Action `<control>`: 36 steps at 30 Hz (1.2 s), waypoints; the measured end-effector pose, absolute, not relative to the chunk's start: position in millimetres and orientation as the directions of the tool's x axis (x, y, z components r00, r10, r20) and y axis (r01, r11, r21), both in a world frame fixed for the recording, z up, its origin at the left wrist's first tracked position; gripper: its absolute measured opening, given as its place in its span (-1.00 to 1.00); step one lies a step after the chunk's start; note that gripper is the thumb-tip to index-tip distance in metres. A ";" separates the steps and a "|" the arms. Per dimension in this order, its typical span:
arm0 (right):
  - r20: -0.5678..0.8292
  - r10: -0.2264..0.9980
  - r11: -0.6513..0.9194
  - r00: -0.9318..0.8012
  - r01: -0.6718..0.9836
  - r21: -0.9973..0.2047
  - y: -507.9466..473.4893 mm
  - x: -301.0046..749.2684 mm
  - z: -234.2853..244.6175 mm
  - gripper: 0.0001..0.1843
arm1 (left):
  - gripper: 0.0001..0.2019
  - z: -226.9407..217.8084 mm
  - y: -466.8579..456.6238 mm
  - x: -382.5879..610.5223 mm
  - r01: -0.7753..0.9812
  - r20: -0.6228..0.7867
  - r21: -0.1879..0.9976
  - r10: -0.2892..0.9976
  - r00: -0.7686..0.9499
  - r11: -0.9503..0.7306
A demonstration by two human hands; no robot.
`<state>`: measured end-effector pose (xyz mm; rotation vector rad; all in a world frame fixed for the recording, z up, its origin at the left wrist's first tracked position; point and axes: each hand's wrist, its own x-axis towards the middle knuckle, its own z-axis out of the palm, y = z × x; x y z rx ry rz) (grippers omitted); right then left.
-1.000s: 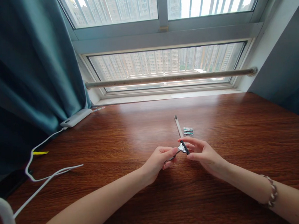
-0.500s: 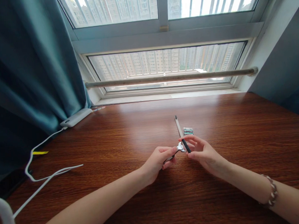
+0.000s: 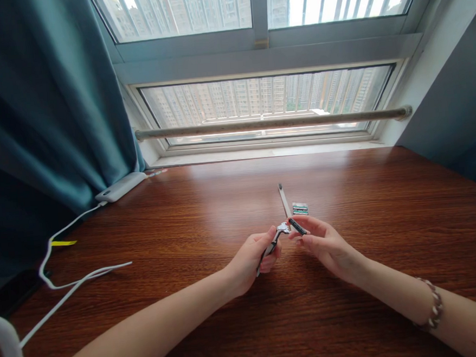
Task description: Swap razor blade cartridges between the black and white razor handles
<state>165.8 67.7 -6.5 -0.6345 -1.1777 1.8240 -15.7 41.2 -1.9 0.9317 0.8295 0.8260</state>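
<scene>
My left hand (image 3: 254, 259) is closed round the metal handle of a razor (image 3: 275, 238), its silver head end pointing up and right. My right hand (image 3: 322, 243) pinches a small dark blade cartridge (image 3: 297, 226) between thumb and fingers, just right of the razor's head and slightly apart from it. Both hands hover low over the wooden table (image 3: 208, 224). Behind them lie a thin grey stick-like tool (image 3: 283, 200) and a small pack of spare cartridges (image 3: 300, 208).
A white power bank (image 3: 120, 187) lies at the back left with white cables (image 3: 69, 274) trailing toward the near left edge. A teal curtain (image 3: 41, 105) hangs on the left. A window with a rail (image 3: 270, 124) runs along the back.
The dark cartridge has come off the razor head and sits in my right fingers. My left hand has tilted the handle more upright and both hands rose slightly.
</scene>
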 end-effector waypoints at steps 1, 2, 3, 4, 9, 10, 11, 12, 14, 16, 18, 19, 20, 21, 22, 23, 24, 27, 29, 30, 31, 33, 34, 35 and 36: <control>0.026 0.862 -0.196 -0.507 -0.380 -0.904 67.8 166.0 -6.4 -0.64 | -0.57 -2.1 41.2 -15.7 -0.247 -0.240 0.892 0.861 0.448 0.377; 0.021 0.863 -0.197 -0.505 -0.375 -0.906 68.0 166.1 -6.3 -0.65 | -0.56 -2.3 41.2 -15.7 -0.263 -0.244 0.880 0.852 0.463 0.395; 0.017 0.865 -0.194 -0.502 -0.367 -0.910 68.2 166.0 -6.1 -0.66 | -0.55 -2.6 41.4 -15.8 -0.279 -0.246 0.869 0.845 0.475 0.410; 0.018 0.868 -0.184 -0.496 -0.355 -0.917 68.5 165.9 -5.9 -0.66 | -0.55 -2.9 41.8 -15.8 -0.295 -0.247 0.857 0.839 0.484 0.423; 0.036 0.880 -0.071 -0.474 -0.207 -0.976 72.0 165.9 -9.7 -0.61 | -0.59 -3.5 43.7 -16.2 -0.376 -0.237 0.810 0.838 0.491 0.450; 0.035 0.881 -0.044 -0.472 -0.156 -0.987 73.2 166.1 -11.7 -0.59 | -0.61 -3.3 44.0 -16.4 -0.386 -0.234 0.803 0.837 0.494 0.453; 0.037 0.883 -0.015 -0.469 -0.106 -0.994 74.3 166.3 -13.8 -0.58 | -0.62 -3.2 44.4 -16.6 -0.396 -0.233 0.795 0.834 0.500 0.459; 0.043 0.885 0.018 -0.464 -0.060 -0.998 75.3 166.6 -15.9 -0.57 | -0.62 -3.0 44.7 -16.8 -0.407 -0.232 0.784 0.830 0.508 0.469; 0.068 0.889 0.084 -0.452 0.016 -0.996 76.6 167.3 -19.0 -0.57 | -0.61 -2.8 45.7 -17.1 -0.433 -0.237 0.752 0.817 0.526 0.497; 0.092 0.896 0.145 -0.434 0.090 -0.985 76.6 167.9 -20.0 -0.58 | -0.60 -2.9 47.1 -17.4 -0.459 -0.241 0.716 0.804 0.544 0.525; 0.136 0.901 0.227 -0.413 0.182 -0.957 76.0 168.5 -18.7 -0.59 | -0.59 -2.9 48.5 -17.7 -0.480 -0.237 0.687 0.793 0.561 0.545; 0.171 0.895 0.282 -0.412 0.225 -0.933 75.7 168.7 -17.6 -0.60 | -0.58 -2.8 49.0 -18.0 -0.486 -0.234 0.677 0.788 0.570 0.553; 0.214 0.882 0.342 -0.421 0.258 -0.903 75.5 169.0 -16.6 -0.61 | -0.57 -2.7 49.4 -18.4 -0.487 -0.232 0.669 0.780 0.581 0.561; 0.259 0.862 0.404 -0.437 0.282 -0.870 75.5 169.2 -15.8 -0.63 | -0.56 -2.5 49.7 -18.8 -0.486 -0.231 0.662 0.773 0.591 0.570; 0.299 0.838 0.462 -0.456 0.302 -0.834 75.8 169.4 -15.6 -0.65 | -0.56 -2.4 49.8 -19.4 -0.485 -0.233 0.656 0.766 0.599 0.579; 0.331 0.814 0.512 -0.477 0.323 -0.796 76.2 169.7 -15.8 -0.66 | -0.56 -2.3 49.8 -19.9 -0.483 -0.236 0.650 0.760 0.606 0.587; 0.355 0.794 0.554 -0.493 0.349 -0.755 76.7 169.9 -16.7 -0.67 | -0.56 -2.2 49.7 -20.5 -0.484 -0.240 0.644 0.756 0.609 0.593; 0.392 0.752 0.635 -0.530 0.428 -0.643 78.1 170.6 -20.9 -0.66 | -0.57 -2.2 49.8 -21.7 -0.486 -0.250 0.634 0.754 0.607 0.602; 0.388 0.737 0.657 -0.553 0.450 -0.605 78.1 170.8 -23.2 -0.67 | -0.57 -2.2 50.2 -21.8 -0.488 -0.251 0.631 0.754 0.607 0.603; 0.377 0.733 0.661 -0.566 0.459 -0.594 77.7 170.8 -23.7 -0.68 | -0.57 -2.3 50.5 -21.7 -0.491 -0.249 0.629 0.755 0.607 0.602; 0.362 0.730 0.662 -0.580 0.469 -0.584 77.2 170.7 -23.8 -0.69 | -0.57 -2.5 50.8 -21.5 -0.495 -0.246 0.626 0.756 0.607 0.602; 0.323 0.726 0.661 -0.607 0.487 -0.570 75.9 170.5 -23.0 -0.69 | -0.57 -3.2 51.3 -21.0 -0.507 -0.237 0.619 0.759 0.607 0.599; 0.304 0.722 0.661 -0.621 0.492 -0.566 75.4 170.5 -22.4 -0.67 | -0.57 -3.7 51.5 -20.7 -0.512 -0.233 0.617 0.759 0.607 0.598; 0.289 0.718 0.662 -0.633 0.494 -0.563 75.0 170.4 -22.0 -0.65 | -0.58 -4.2 51.6 -20.6 -0.516 -0.228 0.615 0.760 0.608 0.597; 0.283 0.716 0.664 -0.639 0.495 -0.560 74.9 170.5 -21.8 -0.61 | -0.58 -4.8 51.6 -20.5 -0.519 -0.224 0.613 0.760 0.609 0.596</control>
